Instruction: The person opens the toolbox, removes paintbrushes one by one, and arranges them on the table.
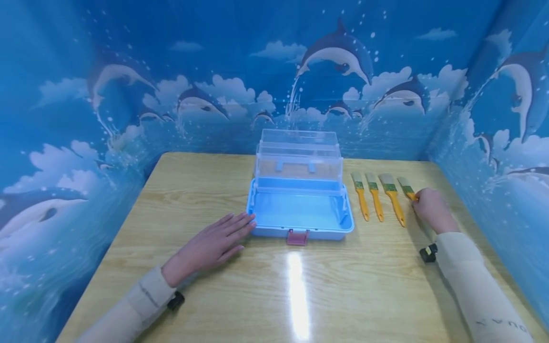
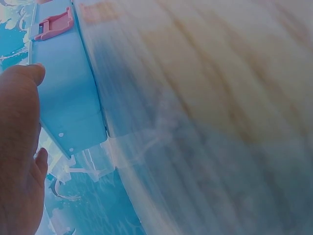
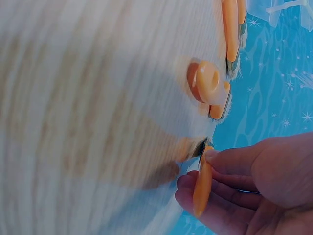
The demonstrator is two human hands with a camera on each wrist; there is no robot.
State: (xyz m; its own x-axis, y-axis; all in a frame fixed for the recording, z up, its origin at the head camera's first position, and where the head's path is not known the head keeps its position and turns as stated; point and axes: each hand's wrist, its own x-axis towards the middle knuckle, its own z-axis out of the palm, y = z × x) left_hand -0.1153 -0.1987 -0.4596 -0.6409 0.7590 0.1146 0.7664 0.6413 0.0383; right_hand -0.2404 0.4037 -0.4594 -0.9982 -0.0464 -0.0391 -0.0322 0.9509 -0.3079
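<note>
A light-blue plastic box (image 1: 300, 233) with a raised clear lid (image 1: 298, 143) and a pink latch (image 1: 297, 237) stands at mid-table, its inside bare. My left hand (image 1: 218, 240) lies with straight fingers at the box's front left corner, fingertips at the rim. Far to the right, my right hand (image 1: 433, 207) pinches the orange handle of a paintbrush (image 1: 405, 184) between thumb and fingers; the right wrist view shows the handle (image 3: 202, 188) in that grip. Left of it, three more paintbrushes (image 1: 391, 193) lie in a row, bristles pointing away.
The wooden table (image 1: 171, 190) has a bright light reflection near its front. Blue dolphin-print cloth (image 1: 240, 62) encloses the back and both sides. A small black device (image 1: 429, 253) sits at the right wrist, another (image 1: 176, 301) at the left.
</note>
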